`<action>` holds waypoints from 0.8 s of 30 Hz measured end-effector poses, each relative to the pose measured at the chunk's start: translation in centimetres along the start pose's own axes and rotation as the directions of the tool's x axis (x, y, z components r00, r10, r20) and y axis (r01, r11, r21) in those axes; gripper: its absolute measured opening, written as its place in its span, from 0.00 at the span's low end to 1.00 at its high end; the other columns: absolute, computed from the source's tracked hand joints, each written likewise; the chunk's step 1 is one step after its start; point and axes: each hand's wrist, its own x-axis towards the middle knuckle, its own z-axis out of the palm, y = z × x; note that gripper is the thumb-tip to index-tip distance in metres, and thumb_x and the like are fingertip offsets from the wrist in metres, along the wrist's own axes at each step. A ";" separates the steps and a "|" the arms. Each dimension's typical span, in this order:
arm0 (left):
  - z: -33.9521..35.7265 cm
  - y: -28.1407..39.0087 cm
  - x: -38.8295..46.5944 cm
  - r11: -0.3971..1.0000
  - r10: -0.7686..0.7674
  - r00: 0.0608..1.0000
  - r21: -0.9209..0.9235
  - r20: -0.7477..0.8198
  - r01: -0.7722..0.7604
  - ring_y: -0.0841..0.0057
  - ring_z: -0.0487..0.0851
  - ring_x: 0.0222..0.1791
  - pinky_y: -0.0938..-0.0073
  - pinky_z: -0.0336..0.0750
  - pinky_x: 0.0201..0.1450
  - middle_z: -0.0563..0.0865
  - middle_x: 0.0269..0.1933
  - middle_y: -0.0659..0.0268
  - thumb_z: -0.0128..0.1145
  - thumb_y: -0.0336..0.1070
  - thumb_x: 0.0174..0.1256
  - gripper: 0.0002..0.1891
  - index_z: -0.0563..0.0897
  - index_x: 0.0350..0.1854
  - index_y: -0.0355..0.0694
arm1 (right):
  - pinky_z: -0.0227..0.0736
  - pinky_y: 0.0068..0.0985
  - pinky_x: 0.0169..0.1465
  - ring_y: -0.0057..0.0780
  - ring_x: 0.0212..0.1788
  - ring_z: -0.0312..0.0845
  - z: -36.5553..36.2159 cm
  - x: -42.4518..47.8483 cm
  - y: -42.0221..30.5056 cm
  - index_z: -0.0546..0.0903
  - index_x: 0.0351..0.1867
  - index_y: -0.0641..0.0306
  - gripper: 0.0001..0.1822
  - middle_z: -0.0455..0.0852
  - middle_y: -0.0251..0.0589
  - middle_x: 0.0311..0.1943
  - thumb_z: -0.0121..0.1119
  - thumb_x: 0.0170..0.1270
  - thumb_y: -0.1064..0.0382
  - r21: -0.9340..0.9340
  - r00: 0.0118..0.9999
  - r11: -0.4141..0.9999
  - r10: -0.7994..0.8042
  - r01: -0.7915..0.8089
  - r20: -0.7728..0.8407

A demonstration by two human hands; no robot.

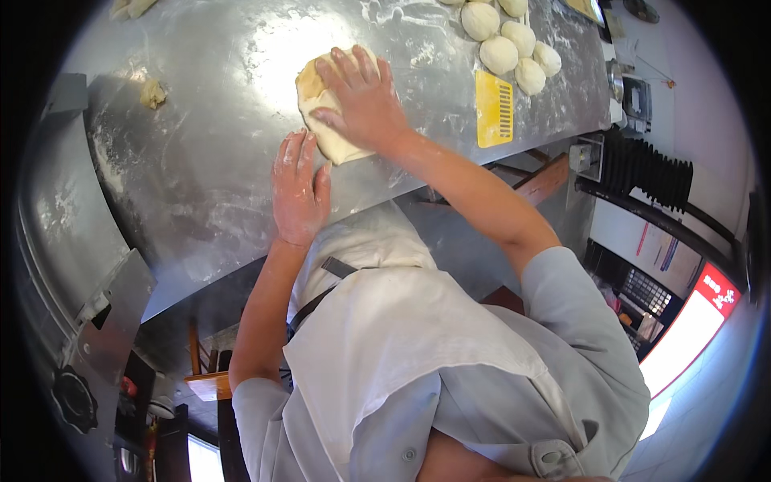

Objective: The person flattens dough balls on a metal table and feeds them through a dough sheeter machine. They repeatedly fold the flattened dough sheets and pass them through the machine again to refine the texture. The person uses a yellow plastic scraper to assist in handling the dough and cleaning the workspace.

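A flattened piece of pale dough point(337, 141) lies on the floured metal worktable point(211, 144), with a yellower patch along its far left side. Spread across its upper part, palm down, is my right hand point(367, 99), which covers much of the dough. My left hand point(300, 184) rests lower down by the dough's near left edge, its fingers extended and nothing in its grasp. Whether its fingertips touch the dough I cannot tell. Flour whitens the fingers of both hands.
Several round dough balls point(499, 55) sit at the far right, beside a yellow slotted dough scraper point(494, 108). A small dough scrap point(153, 94) lies to the left. Metal equipment with a black knob point(74, 399) stands at the lower left. A wooden stool point(545, 181) is beyond the table's near edge.
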 end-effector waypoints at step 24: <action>3.0 -1.1 14.6 0.948 -0.251 0.965 0.181 -0.076 0.261 0.56 0.81 0.56 0.56 0.76 0.63 0.85 0.51 0.56 0.65 0.28 0.68 0.16 0.89 0.57 0.45 | 0.68 0.36 0.69 0.40 0.58 0.76 -1.1 6.1 5.9 0.92 0.49 0.54 0.11 0.88 0.36 0.48 0.71 0.65 0.62 0.527 1.000 0.849 -0.025 0.028 -0.011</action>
